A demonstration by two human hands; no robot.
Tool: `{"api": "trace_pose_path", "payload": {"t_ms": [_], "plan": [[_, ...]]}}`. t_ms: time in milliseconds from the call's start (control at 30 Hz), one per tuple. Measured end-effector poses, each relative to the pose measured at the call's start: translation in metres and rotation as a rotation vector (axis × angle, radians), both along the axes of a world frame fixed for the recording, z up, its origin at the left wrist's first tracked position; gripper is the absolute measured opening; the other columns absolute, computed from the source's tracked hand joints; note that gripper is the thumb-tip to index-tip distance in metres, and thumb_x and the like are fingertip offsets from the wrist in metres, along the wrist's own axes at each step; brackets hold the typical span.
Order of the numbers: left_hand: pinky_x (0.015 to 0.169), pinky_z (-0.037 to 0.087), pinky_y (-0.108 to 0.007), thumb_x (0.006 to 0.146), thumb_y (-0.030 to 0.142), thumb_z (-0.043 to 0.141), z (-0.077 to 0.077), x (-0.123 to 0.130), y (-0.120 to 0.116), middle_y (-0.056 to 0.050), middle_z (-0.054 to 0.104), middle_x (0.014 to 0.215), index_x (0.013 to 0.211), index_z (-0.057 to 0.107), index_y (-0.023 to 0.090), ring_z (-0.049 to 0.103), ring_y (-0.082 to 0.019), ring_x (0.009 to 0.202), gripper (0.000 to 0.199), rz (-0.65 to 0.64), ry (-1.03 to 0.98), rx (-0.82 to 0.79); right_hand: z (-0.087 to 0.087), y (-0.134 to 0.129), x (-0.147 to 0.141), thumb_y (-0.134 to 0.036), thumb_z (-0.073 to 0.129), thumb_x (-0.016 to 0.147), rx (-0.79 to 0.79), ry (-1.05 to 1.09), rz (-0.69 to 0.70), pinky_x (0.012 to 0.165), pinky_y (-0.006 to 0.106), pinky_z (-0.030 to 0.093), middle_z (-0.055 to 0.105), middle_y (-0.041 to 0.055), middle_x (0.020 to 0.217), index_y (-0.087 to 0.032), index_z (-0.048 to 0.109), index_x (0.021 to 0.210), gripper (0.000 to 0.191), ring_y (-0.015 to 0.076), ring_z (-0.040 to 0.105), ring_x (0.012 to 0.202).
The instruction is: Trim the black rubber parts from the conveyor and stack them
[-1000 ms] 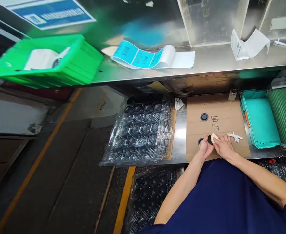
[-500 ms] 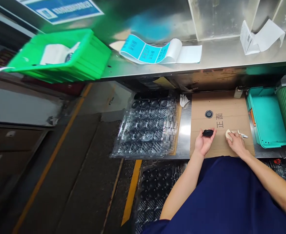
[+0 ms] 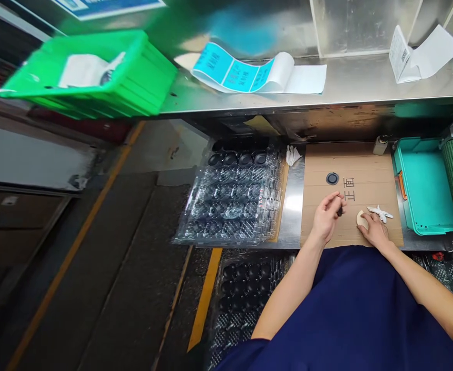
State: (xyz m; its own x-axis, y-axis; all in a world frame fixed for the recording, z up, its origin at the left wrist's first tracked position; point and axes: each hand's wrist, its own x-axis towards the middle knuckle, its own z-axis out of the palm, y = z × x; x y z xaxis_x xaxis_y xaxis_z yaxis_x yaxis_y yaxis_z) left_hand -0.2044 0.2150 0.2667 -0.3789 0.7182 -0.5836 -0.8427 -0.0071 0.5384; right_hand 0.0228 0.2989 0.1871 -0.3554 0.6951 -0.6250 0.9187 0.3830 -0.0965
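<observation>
Here, the left hand (image 3: 326, 215) has its fingers curled round a small black part (image 3: 340, 211), mostly hidden by them, above the cardboard sheet (image 3: 315, 226) on the desk (image 3: 293, 198). The right hand (image 3: 377, 230) has its fingertips on a round cream pad (image 3: 360, 220) at the cardboard; whether it grips the pad, I cannot tell. A dark ring-shaped piece (image 3: 332, 178) lies beyond the left hand.
</observation>
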Motion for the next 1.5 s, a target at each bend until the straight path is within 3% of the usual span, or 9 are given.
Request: {"api": "trace_pose_path", "payload": {"t_ms": [100, 167, 633, 733, 800, 867, 1067, 1333, 1500], "plan": [[0.117, 0.034, -0.035, 0.059, 0.026, 0.093, -0.009, 0.008, -0.011, -0.012, 0.058, 0.127, 0.122, 0.071, 0.018, 0.051, -0.026, 0.127, 0.067, -0.007, 0.672, -0.116, -0.005, 0.000, 0.004, -0.062, 0.040, 0.095, 0.023, 0.018, 0.003, 0.118, 0.033, 0.033, 0.028, 0.0076, 0.138, -0.040, 0.041, 0.150, 0.059, 0.0097, 0.028, 0.130], [0.120, 0.029, -0.033, 0.058, 0.021, 0.093, -0.012, 0.011, -0.018, -0.009, 0.059, 0.126, 0.132, 0.065, 0.022, 0.048, -0.025, 0.130, 0.079, 0.004, 0.805, -0.099, -0.008, 0.000, 0.005, -0.062, 0.041, 0.095, 0.038, 0.026, 0.017, 0.120, 0.030, 0.032, 0.029, 0.0075, 0.138, -0.039, 0.042, 0.149, 0.059, 0.0085, 0.028, 0.130], [0.119, 0.028, -0.025, 0.056, 0.009, 0.091, -0.002, 0.017, -0.023, -0.008, 0.065, 0.121, 0.141, 0.051, 0.021, 0.051, -0.019, 0.134, 0.095, 0.148, 0.534, -0.061, -0.012, -0.001, 0.008, -0.066, 0.043, 0.093, 0.084, 0.015, 0.060, 0.119, 0.026, 0.031, 0.028, 0.0075, 0.138, -0.037, 0.042, 0.151, 0.064, 0.0078, 0.027, 0.128], [0.115, 0.034, -0.028, 0.066, 0.024, 0.090, -0.021, 0.018, -0.024, -0.008, 0.064, 0.124, 0.133, 0.055, 0.021, 0.055, -0.020, 0.127, 0.075, 0.057, 0.667, -0.096, -0.012, -0.006, 0.009, -0.064, 0.042, 0.094, 0.101, 0.023, 0.060, 0.116, 0.024, 0.031, 0.029, 0.0067, 0.137, -0.037, 0.043, 0.150, 0.061, 0.0075, 0.027, 0.127], [0.094, 0.048, -0.028, 0.087, 0.044, 0.073, -0.044, 0.015, -0.030, -0.011, 0.067, 0.109, 0.115, 0.062, 0.017, 0.065, -0.020, 0.102, 0.041, -0.051, 0.653, -0.168, -0.010, -0.010, 0.011, -0.060, 0.042, 0.096, 0.103, 0.019, 0.066, 0.114, 0.021, 0.031, 0.030, 0.0066, 0.137, -0.037, 0.043, 0.149, 0.058, 0.0072, 0.026, 0.127], [0.065, 0.047, -0.026, 0.098, 0.058, 0.051, -0.073, 0.010, -0.040, -0.009, 0.064, 0.084, 0.097, 0.062, 0.014, 0.064, -0.017, 0.071, 0.046, -0.176, 0.545, -0.294, -0.008, -0.015, 0.015, -0.057, 0.042, 0.096, 0.107, 0.013, 0.065, 0.111, 0.017, 0.031, 0.030, 0.0064, 0.136, -0.037, 0.044, 0.149, 0.057, 0.0065, 0.025, 0.126], [0.063, 0.040, -0.025, 0.098, 0.041, 0.056, -0.135, -0.001, -0.068, -0.004, 0.061, 0.085, 0.110, 0.047, 0.017, 0.054, -0.013, 0.055, 0.028, -0.450, 0.605, -0.556, -0.004, -0.031, 0.029, -0.059, 0.042, 0.096, 0.131, 0.047, 0.001, 0.109, 0.012, 0.030, 0.031, 0.0054, 0.135, -0.038, 0.046, 0.148, 0.056, 0.0036, 0.025, 0.127], [0.091, 0.039, -0.032, 0.098, 0.037, 0.056, -0.141, 0.001, -0.050, -0.012, 0.063, 0.103, 0.103, 0.059, 0.018, 0.060, -0.024, 0.096, 0.019, -0.716, 1.216, -0.458, -0.006, -0.050, 0.029, -0.054, 0.041, 0.097, 0.108, 0.062, -0.106, 0.120, 0.020, 0.030, 0.030, 0.0087, 0.134, -0.037, 0.047, 0.148, 0.054, 0.0054, 0.025, 0.125], [0.083, 0.046, -0.036, 0.103, 0.041, 0.040, -0.142, -0.007, -0.058, -0.012, 0.056, 0.126, 0.117, 0.056, 0.016, 0.062, -0.026, 0.100, 0.033, -0.995, 1.489, -0.535, 0.002, -0.065, 0.023, -0.044, 0.051, 0.089, -0.030, 0.187, -0.268, 0.123, 0.020, 0.030, 0.033, 0.0093, 0.133, -0.034, 0.044, 0.152, 0.064, 0.0057, 0.026, 0.125]]}}
